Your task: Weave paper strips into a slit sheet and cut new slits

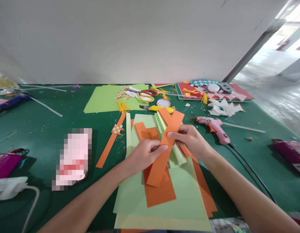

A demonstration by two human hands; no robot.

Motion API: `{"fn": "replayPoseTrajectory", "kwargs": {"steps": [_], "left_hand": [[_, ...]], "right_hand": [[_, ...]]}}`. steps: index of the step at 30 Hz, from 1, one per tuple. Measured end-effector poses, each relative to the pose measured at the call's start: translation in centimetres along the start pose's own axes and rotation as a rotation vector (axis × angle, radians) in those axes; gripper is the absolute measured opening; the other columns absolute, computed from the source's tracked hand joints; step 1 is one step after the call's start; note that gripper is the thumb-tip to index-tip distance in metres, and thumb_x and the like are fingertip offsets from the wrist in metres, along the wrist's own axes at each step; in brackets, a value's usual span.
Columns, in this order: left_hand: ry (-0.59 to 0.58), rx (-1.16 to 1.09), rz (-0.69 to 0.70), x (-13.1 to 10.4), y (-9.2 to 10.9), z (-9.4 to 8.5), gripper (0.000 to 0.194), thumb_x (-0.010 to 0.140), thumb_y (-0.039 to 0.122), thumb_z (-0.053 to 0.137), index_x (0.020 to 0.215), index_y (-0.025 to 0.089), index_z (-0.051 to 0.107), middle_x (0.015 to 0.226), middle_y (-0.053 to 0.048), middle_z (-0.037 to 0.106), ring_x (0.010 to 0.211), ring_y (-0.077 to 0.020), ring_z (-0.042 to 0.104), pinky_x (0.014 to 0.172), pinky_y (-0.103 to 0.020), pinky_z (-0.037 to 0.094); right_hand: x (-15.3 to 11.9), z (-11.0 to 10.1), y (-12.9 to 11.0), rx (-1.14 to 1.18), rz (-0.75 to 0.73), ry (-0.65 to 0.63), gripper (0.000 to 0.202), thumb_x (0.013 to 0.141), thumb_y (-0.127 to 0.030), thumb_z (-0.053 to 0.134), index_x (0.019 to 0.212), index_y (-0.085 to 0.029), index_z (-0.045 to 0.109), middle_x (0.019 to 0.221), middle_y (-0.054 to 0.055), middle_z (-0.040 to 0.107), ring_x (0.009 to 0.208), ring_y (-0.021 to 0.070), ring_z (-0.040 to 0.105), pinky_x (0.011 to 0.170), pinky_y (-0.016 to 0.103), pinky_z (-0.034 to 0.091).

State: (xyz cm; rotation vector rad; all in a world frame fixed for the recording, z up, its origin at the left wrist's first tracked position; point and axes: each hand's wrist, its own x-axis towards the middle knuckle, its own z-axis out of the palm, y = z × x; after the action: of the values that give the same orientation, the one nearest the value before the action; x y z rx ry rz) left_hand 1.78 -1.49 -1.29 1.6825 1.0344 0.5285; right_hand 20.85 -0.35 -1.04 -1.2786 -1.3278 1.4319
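Observation:
An orange paper strip (162, 161) is held at a slant above the stacked sheets. My left hand (145, 153) pinches its left edge near the middle, thumb on top. Higher up, my right hand (190, 139) grips the same strip by its right edge, with the thumb on its face. Beneath lie more orange pieces (169, 191) and folded light green strips (180, 155), on pale green sheets (186, 200). To the left rests a long orange strip with a woven checkered piece (117, 129) and a yellow tassel (123, 106).
Scissors (145, 96) and a yellow cutter (162, 108) lie beyond the sheets. A pink glue gun (219, 129) with a black cord is at the right. A phone (73, 158) and a white plug (10, 187) lie left on the green table (43, 129).

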Motion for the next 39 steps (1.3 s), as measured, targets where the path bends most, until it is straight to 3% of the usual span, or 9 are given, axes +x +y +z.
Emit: {"fn": "replayPoseTrajectory", "kwargs": {"steps": [3,7,14,19,23,26,28,34,39], "left_hand": [[0.009,-0.002,-0.008,0.1,0.0,-0.1,0.043,0.088,0.05,0.046,0.059,0.018,0.045,0.05,0.005,0.037,0.045,-0.0094,0.037,0.043,-0.023,0.021],[-0.011,-0.023,0.004,0.0,0.3,-0.4,0.042,0.089,0.05,0.044,0.064,0.017,0.05,0.051,0.004,0.042,0.047,-0.0104,0.039,0.045,-0.023,0.024],[-0.014,0.004,0.011,0.1,0.0,-0.2,0.043,0.088,0.049,0.047,0.058,0.018,0.046,0.05,0.005,0.038,0.045,-0.0091,0.035,0.044,-0.024,0.021],[-0.019,0.005,0.024,0.1,0.3,-0.3,0.041,0.089,0.048,0.045,0.063,0.017,0.052,0.051,0.003,0.046,0.047,-0.011,0.04,0.045,-0.024,0.025],[0.021,0.041,0.039,0.1,0.4,-0.5,0.041,0.09,0.046,0.045,0.059,0.018,0.045,0.051,0.004,0.04,0.047,-0.01,0.036,0.046,-0.023,0.023],[0.117,0.1,0.059,0.1,0.1,-0.5,0.044,0.09,0.045,0.045,0.057,0.019,0.032,0.052,0.006,0.026,0.048,-0.0083,0.027,0.046,-0.023,0.019],[0.191,0.139,0.074,0.2,0.0,-0.5,0.046,0.09,0.044,0.045,0.059,0.019,0.024,0.055,0.006,0.019,0.05,-0.0077,0.021,0.046,-0.023,0.017],[0.279,0.213,0.121,0.1,-0.2,-0.1,0.044,0.093,0.041,0.043,0.061,0.019,0.022,0.055,0.006,0.02,0.051,-0.0074,0.021,0.046,-0.023,0.017],[0.294,0.214,0.136,0.0,-0.3,0.2,0.04,0.093,0.039,0.044,0.066,0.02,0.022,0.056,0.007,0.021,0.05,-0.0072,0.02,0.045,-0.022,0.017]], "right_hand": [[-0.2,0.6,-0.2,-0.044,0.034,-0.025,0.03,0.069,-0.041,0.072,0.065,-0.013,0.061,0.053,-0.003,0.047,0.048,0.007,0.033,0.045,0.025,0.021],[-0.3,0.9,-0.5,-0.08,0.057,-0.032,0.033,0.067,-0.044,0.072,0.063,-0.013,0.061,0.052,-0.005,0.043,0.048,0.007,0.032,0.045,0.025,0.02],[-0.1,0.3,-0.3,-0.015,0.025,0.053,0.036,0.068,-0.042,0.074,0.056,-0.016,0.052,0.047,-0.006,0.042,0.045,0.0065,0.033,0.044,0.025,0.021],[-0.3,0.6,-0.3,-0.043,0.046,0.097,0.039,0.068,-0.044,0.073,0.056,-0.016,0.048,0.044,-0.007,0.04,0.042,0.0057,0.032,0.042,0.024,0.019],[-0.2,-0.3,-0.8,-0.11,0.055,-0.07,0.031,0.074,-0.042,0.068,0.067,-0.015,0.056,0.053,-0.003,0.054,0.045,0.0062,0.036,0.043,0.023,0.023],[-0.2,-0.6,-1.1,-0.192,0.088,-0.276,0.021,0.075,-0.034,0.067,0.072,-0.015,0.059,0.057,-0.003,0.056,0.05,0.0073,0.044,0.044,0.022,0.027],[-0.3,-0.4,-1.1,-0.209,0.113,-0.339,0.015,0.074,-0.028,0.066,0.071,-0.016,0.058,0.06,-0.003,0.056,0.053,0.0081,0.048,0.046,0.021,0.031],[-0.5,0.7,-0.5,-0.199,0.121,-0.327,0.006,0.072,-0.019,0.059,0.068,-0.016,0.056,0.064,-0.003,0.056,0.055,0.0082,0.051,0.052,0.021,0.038],[-0.4,1.0,0.0,-0.266,0.099,-0.279,0.005,0.07,-0.017,0.054,0.065,-0.016,0.054,0.057,-0.004,0.053,0.052,0.0081,0.047,0.049,0.021,0.033]]}}
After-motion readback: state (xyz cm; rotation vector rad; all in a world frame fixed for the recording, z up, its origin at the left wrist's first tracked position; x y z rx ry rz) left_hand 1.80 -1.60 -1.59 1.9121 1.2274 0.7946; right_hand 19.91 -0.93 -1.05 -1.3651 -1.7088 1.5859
